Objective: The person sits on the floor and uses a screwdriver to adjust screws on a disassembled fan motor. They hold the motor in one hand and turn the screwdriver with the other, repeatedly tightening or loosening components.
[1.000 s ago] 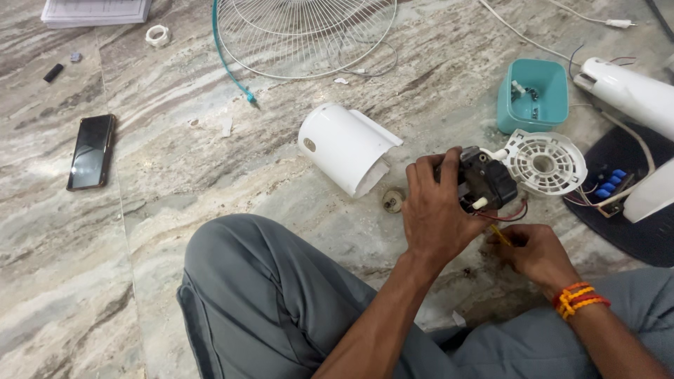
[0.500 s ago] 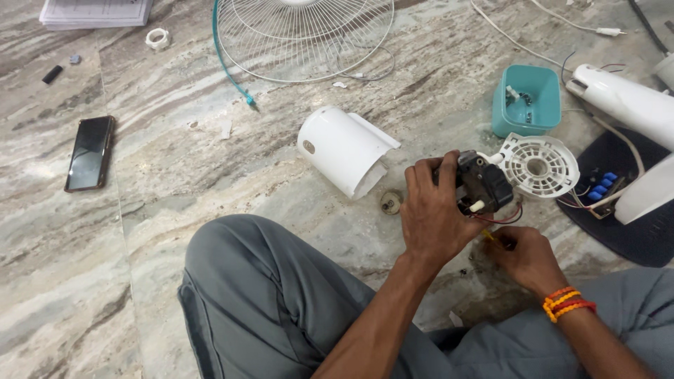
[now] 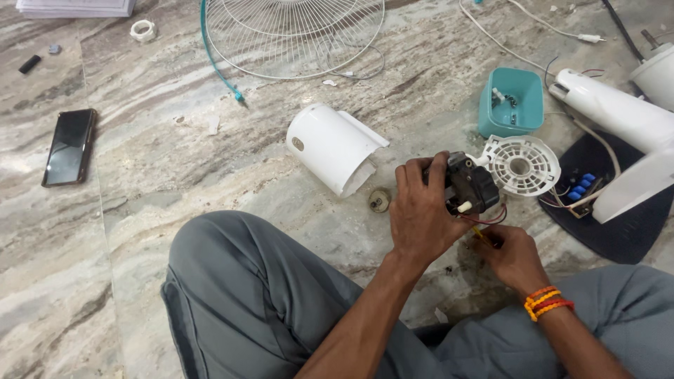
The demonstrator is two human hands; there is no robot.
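Head view: my left hand [image 3: 421, 217] clamps the motor [image 3: 469, 186] above the floor [image 3: 175, 161]; right hand [image 3: 512, 256] pinches a yellow tool [image 3: 481, 235] beneath it. One slip could tear those red wires [image 3: 491, 216].

Black fan motor [image 3: 469, 184] with red wires [image 3: 491, 217]. White motor cover [image 3: 331, 147], white vented disc [image 3: 523, 165], white wire fan guard [image 3: 295, 31]. Teal tray [image 3: 511, 105]. Black phone [image 3: 69, 146]. Orange-yellow thread wristband [image 3: 549, 303]. Grey trousers [image 3: 246, 295]. Floor [image 3: 154, 175] grey-beige veined marble.
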